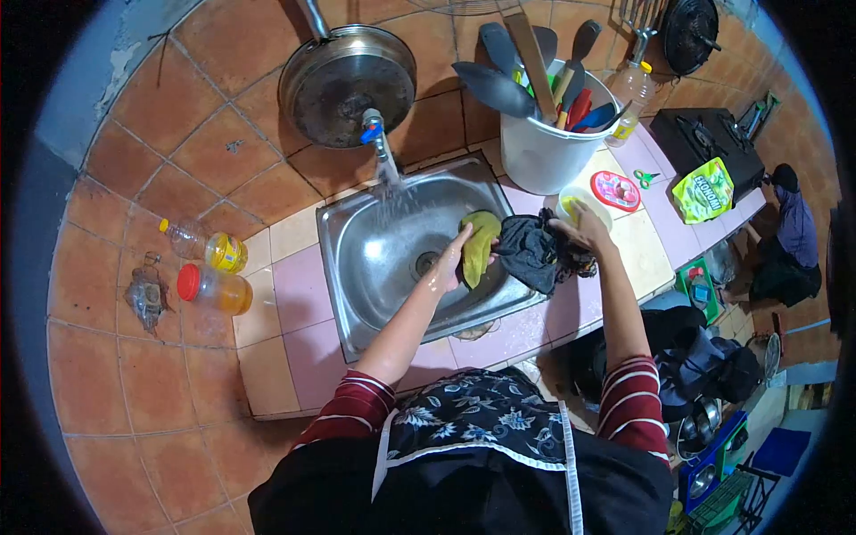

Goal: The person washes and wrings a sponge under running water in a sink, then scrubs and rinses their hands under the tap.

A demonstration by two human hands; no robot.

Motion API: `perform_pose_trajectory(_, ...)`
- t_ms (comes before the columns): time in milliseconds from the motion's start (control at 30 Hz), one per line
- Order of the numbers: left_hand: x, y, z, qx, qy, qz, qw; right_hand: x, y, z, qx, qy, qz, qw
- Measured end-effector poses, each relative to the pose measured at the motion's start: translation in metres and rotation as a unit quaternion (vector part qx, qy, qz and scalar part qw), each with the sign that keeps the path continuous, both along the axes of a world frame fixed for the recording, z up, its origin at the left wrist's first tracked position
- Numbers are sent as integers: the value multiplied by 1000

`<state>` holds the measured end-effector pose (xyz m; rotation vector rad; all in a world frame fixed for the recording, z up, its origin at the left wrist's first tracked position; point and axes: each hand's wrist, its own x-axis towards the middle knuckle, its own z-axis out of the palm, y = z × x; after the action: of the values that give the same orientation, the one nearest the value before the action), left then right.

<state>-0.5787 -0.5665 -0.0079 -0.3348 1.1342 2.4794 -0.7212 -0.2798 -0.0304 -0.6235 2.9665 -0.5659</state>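
My left hand (453,260) is closed around a yellow-green, elongated thing (480,247), possibly a fruit, over the right side of the steel sink (357,259). My right hand (586,230) reaches into a small pale bowl (603,214), its fingers bent around something yellow that I cannot make out clearly. Between the two hands a crumpled black cloth (528,250) lies over the sink's right rim and the counter. Water runs from the tap (374,134) into the sink.
Right of the sink stand a white bucket (546,152) of utensils, a red-and-pink tub (615,190), green scissors (646,178) and a green pouch (703,191). A red-lidded jar (214,289) and oil bottle (226,252) stand left. A pan (348,85) hangs behind. Another person (794,232) is at far right.
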Motion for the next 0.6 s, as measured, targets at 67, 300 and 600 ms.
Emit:
perform_pose_trajectory(67,-6,4,-2,34,-13,20,999,-13,-9,-30,56,77,24,995)
perform_pose_trajectory(300,-13,22,-5,176,8,79,981,-19,-5,-48,-119,53,32,991)
perform_pose_trajectory(600,-39,45,-19,234,31,-27,971,-18,-11,30,-695,-424,-189,549)
